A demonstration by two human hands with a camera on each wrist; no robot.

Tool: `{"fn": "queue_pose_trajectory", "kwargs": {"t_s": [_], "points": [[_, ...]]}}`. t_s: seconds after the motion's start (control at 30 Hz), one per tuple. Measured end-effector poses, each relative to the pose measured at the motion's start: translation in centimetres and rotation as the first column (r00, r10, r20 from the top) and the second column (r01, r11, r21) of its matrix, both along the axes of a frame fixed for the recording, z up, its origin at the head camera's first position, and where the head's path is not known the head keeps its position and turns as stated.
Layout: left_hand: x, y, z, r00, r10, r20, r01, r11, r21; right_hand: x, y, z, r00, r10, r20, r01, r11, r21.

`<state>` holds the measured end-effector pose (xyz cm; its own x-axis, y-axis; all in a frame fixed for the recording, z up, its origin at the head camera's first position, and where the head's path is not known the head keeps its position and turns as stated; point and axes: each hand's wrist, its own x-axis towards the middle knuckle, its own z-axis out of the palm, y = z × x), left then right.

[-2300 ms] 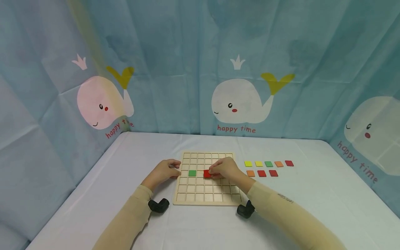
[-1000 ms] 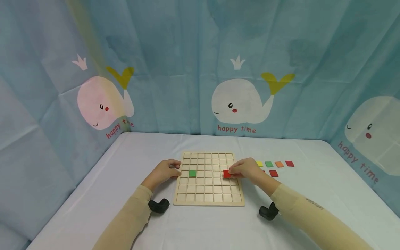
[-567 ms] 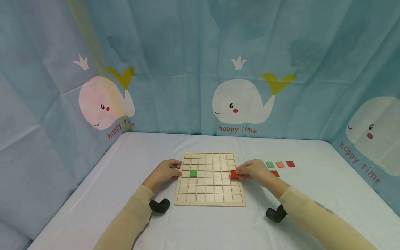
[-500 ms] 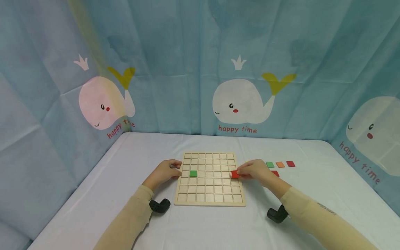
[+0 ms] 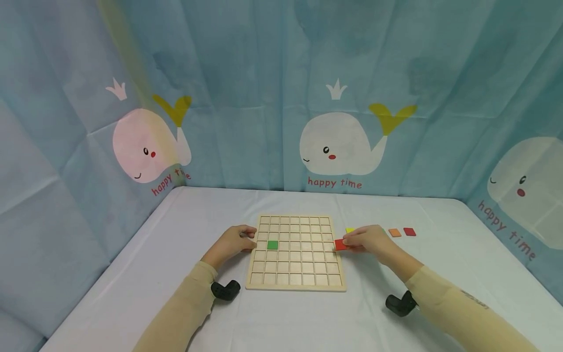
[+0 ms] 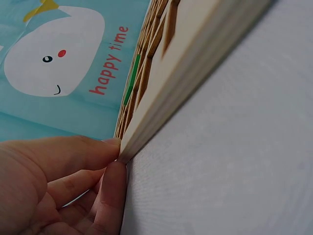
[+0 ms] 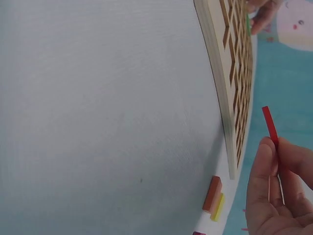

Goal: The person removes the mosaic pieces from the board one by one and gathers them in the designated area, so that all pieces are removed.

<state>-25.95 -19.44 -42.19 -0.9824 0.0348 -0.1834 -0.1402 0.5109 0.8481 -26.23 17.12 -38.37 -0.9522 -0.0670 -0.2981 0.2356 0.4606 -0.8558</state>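
A light wooden grid board (image 5: 295,287) lies on the white table, with one green square tile (image 5: 272,245) in a cell on its left side. At the board's left edge, my left hand (image 5: 230,244) pinches the rim between thumb and finger, seen close in the left wrist view. My right hand (image 5: 367,238) pinches a red square tile (image 5: 340,244) at the board's right edge. In the right wrist view that red tile (image 7: 269,122) stands edge-on between thumb and fingertips, raised above the table. The right hand and forearm hide part of the loose tiles behind them.
Loose tiles lie right of the board: a yellow tile (image 5: 349,230), an orange tile (image 5: 394,232) and a red one at the far end. Black devices (image 5: 226,290) sit at both wrists. A blue whale-print curtain (image 5: 246,146) hangs behind the table.
My right hand has carried the red tile rightward, from over the board's middle to its right edge, now covering more loose tiles. The left hand and green tile have stayed in place.
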Motion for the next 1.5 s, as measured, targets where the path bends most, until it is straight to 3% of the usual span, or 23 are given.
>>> {"fn": "queue_pose_trajectory", "kwargs": {"t_s": [0.3, 0.53, 0.7, 0.97, 1.23, 1.5], "points": [[0.1, 0.2, 0.1, 1.0, 0.009, 0.005, -0.009, 1.0, -0.003, -0.1, 1.3, 0.4, 1.0, -0.014, 0.025, 0.015, 0.999, -0.04], [0.1, 0.2, 0.2, 1.0, 0.011, 0.004, -0.011, 1.0, -0.01, 0.1, 3.1, 1.4, 1.0, 0.015, -0.013, -0.015, 0.999, 0.05], [0.1, 0.2, 0.4, 1.0, 0.004, 0.002, -0.004, 1.0, -0.01, 0.1, 4.2, 1.8, 1.0, 0.012, 0.005, -0.012, 1.0, 0.019], [0.0, 0.2, 0.2, 1.0, 0.003, 0.007, -0.003, 1.0, -0.013, 0.0, 5.9, 2.0, 1.0, 0.031, -0.005, -0.031, 0.997, 0.065], [-0.1, 0.2, 0.1, 1.0, 0.006, 0.012, -0.005, 1.0, -0.019, -0.2, 7.8, 2.1, 0.999, 0.01, 0.03, -0.01, 1.0, 0.01], [0.1, 0.2, 0.3, 1.0, -0.002, 0.006, 0.002, 1.0, -0.015, -0.4, 9.3, 2.1, 0.999, -0.011, 0.047, 0.01, 1.0, 0.027]]}}
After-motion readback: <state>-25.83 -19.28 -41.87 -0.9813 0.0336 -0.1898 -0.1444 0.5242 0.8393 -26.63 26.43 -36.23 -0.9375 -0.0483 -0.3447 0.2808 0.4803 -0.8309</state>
